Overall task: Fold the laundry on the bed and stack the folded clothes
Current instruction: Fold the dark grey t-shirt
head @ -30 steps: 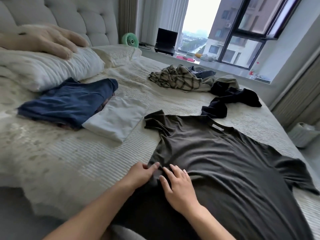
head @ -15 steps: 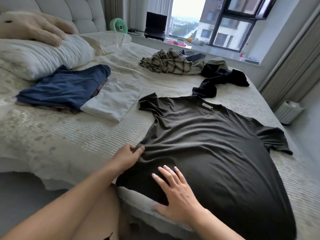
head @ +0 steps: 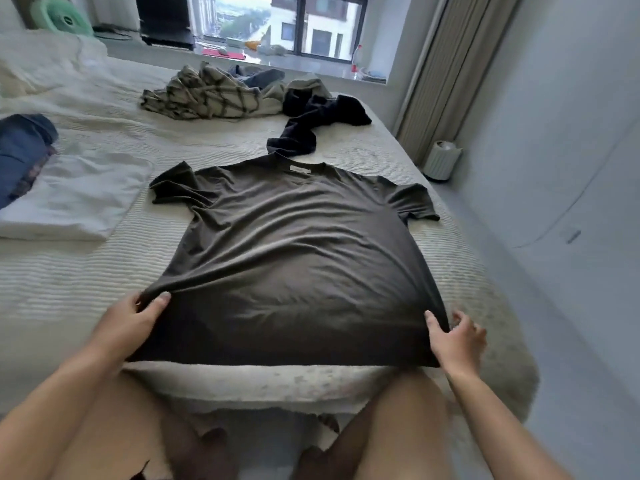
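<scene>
A dark olive T-shirt [head: 294,244] lies spread flat on the bed [head: 86,282], collar away from me, both sleeves out. My left hand [head: 130,320] pinches the shirt's lower left edge, thumb on top. My right hand [head: 455,339] grips the lower right edge, thumb on the cloth. The hem hangs just over the near bed edge. A folded white garment [head: 79,199] and a folded navy one [head: 20,150] lie at the left. Unfolded laundry sits farther back: a plaid shirt [head: 204,95] and a black garment [head: 311,123].
A window sill with a green fan [head: 67,19] and a dark laptop [head: 162,19] runs behind the bed. A curtain [head: 453,64] and a small white bin [head: 441,161] stand at the right, beside a strip of grey floor. My bare legs press against the bed's near edge.
My right hand slid from the shirt's middle to its lower right edge and took hold. The left hand kept its pinch on the left edge. The shirt now lies stretched flat and squared.
</scene>
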